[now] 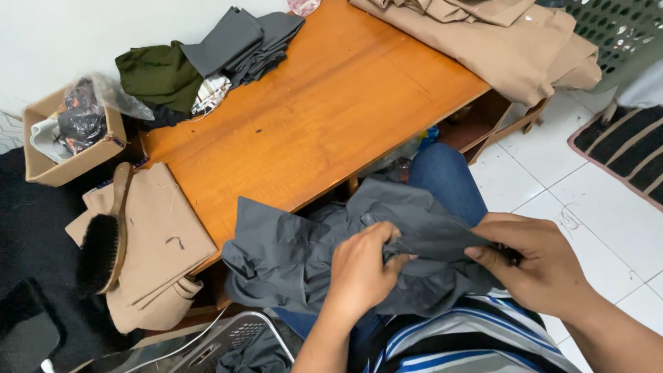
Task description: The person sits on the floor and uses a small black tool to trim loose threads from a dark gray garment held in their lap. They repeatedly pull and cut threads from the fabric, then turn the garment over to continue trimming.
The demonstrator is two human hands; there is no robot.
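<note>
1. White floor tiles (552,190) lie right of the low wooden table (324,117), which stands against a pale wall; a dark striped mat (625,148) lies further right of the table.
2. Left hand (359,273), just in front of the table's near edge: fingers curled closed, pinching a fold of the grey garment (290,252).
3. Right hand (535,259), to the right of the table's near edge: fingers bent and closed on the same fold, drawn taut between the two hands.
4. Grey garment: bunched over the person's lap (blue trousers beneath), its far edge touching the table's front.
5. On the table: beige cloth (497,41) at the far right corner; grey (242,41) and olive folded clothes (160,74) at the far left.
6. Left of the table: a cardboard box (59,162), and a clothes brush (103,242) resting on folded beige fabric (162,242).
</note>
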